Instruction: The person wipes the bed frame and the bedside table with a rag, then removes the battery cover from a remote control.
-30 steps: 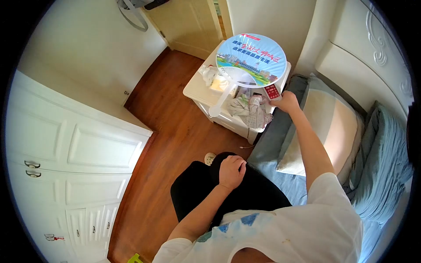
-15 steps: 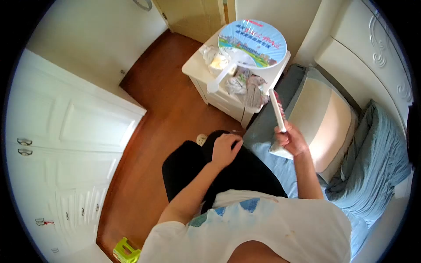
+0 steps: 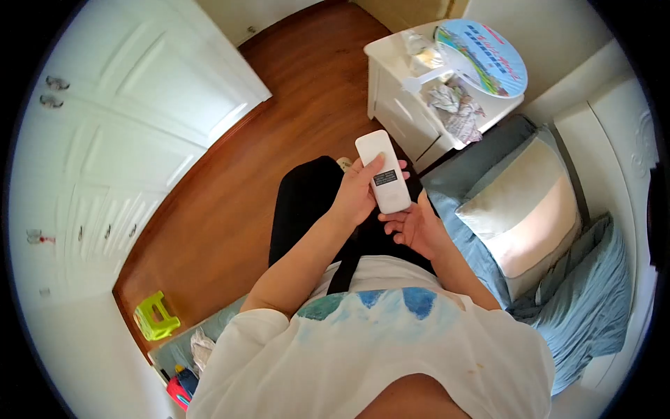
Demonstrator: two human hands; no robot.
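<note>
A white, flat oblong case (image 3: 393, 195) with rounded ends and a black printed label is held above my lap. My left hand (image 3: 357, 192) is closed on it from the left, the thumb lying on its upper face and fingertips showing at its far right edge. Just at the case's lower end is my right hand (image 3: 420, 229), with fingers loosely curled and apart; whether it touches the case I cannot tell. The case's underside is hidden.
A white nightstand (image 3: 398, 91) carries a round hand fan (image 3: 488, 59) and crumpled cloth or plastic (image 3: 460, 115). To my right are a pillow (image 3: 523, 209) and blue bedding (image 3: 586, 300). A green stool (image 3: 155, 318) stands at lower left, near white cabinets (image 3: 139, 126).
The case has come down and left from my raised right hand into my left hand, its plain labelled face now upward. My right hand has loosened. The view has shifted.
</note>
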